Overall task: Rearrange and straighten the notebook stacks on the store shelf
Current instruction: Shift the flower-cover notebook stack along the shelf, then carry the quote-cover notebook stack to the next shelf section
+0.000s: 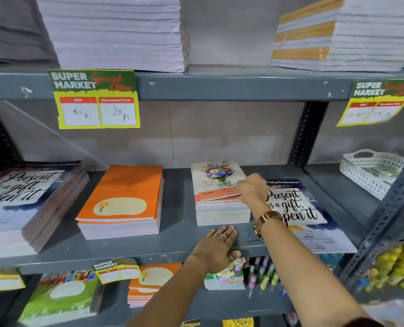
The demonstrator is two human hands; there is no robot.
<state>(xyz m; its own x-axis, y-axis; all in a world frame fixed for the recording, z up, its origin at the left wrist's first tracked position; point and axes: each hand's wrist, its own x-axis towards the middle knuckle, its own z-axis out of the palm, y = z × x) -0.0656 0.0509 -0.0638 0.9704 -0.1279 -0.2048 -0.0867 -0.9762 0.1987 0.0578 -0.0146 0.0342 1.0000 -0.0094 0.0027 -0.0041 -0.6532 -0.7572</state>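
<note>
On the grey middle shelf [179, 237] stand several notebook stacks. A small stack with a flower-vase cover [216, 182] sits in the centre. My right hand [251, 188] grips its top notebooks at their right edge. My left hand [216, 246] lies flat and open on the shelf, fingertips just short of that stack's front. An orange stack [123, 199] stands to the left, slightly skewed. A "Present is a gift" stack [19, 204] fills the far left. A thin "Present is a gift" notebook [300, 208] lies at the right, partly under my right arm.
Tall paper stacks [116, 31] and an orange-striped pile [338, 36] fill the shelf above. Price tags [97, 100] hang from its edge. A white basket [371, 171] stands far right. The lower shelf holds notebooks [61, 296], small pads [224, 279] and markers [264, 274].
</note>
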